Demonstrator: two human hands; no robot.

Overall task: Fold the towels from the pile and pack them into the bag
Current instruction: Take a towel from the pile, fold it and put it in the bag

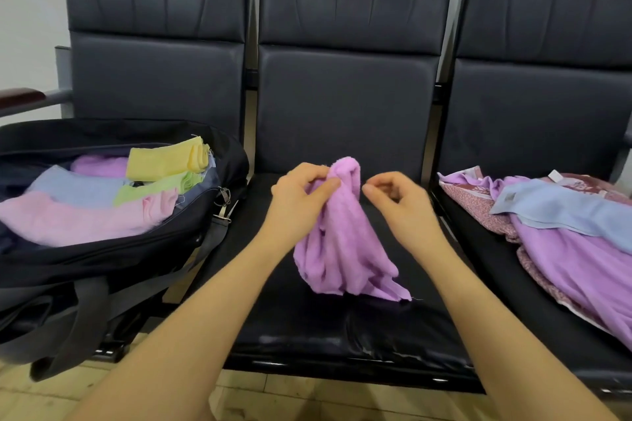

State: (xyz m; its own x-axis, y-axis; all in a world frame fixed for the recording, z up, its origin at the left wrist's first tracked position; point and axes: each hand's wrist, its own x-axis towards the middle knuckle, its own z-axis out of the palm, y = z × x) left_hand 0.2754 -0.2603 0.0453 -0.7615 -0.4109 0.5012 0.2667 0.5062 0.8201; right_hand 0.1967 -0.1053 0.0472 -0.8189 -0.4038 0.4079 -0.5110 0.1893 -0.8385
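Note:
A purple towel [342, 243] hangs bunched over the middle seat, its lower end resting on the cushion. My left hand [301, 195] pinches its top edge between thumb and fingers. My right hand [400, 202] hovers just right of the towel with curled fingers and holds nothing. On the left seat an open black bag [113, 249] holds several folded towels: pink [78, 219], blue, green and yellow [164, 162]. The pile [567, 232] lies on the right seat, a blue towel on top of purple and patterned ones.
Three black padded seats stand in a row; the middle seat [342, 325] is under my hands. The bag's straps [85, 311] hang off the left seat's front edge. A wooden armrest [20, 97] sticks out at far left. Below is a light floor.

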